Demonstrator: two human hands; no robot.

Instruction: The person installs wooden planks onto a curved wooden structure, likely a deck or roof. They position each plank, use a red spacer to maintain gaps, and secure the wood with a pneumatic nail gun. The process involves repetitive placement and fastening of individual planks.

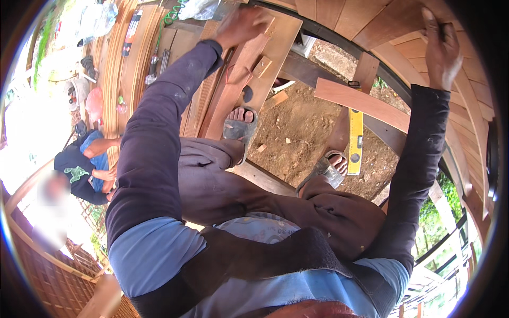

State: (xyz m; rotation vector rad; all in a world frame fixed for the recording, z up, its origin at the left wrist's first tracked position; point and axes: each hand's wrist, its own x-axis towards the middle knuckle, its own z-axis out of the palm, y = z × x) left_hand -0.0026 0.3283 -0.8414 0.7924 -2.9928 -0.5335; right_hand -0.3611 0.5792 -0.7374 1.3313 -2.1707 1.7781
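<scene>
My left hand (243, 27), smeared by motion, is over the far end of several reddish planks (233, 87); whether its fingers hold anything is unclear. At the upper right, my right hand (444, 53) lies against a curved surface of fitted wooden boards (392, 21), its fingers extended and apart. A small wood block (261, 67) rests on the planks below my left hand. Between my arms, a loose reddish board (360, 103) slants across a dark beam. Beside it, a yellow spirit level (355, 142) lies along a timber.
Bare soil (291, 127) shows between the beams, with wood scraps on it. My sandalled feet (238, 124) stand wide apart on timbers. Long stacked planks (114, 79) and a green cord (172, 15) are at the left. Another person (87, 164) sits at the far left.
</scene>
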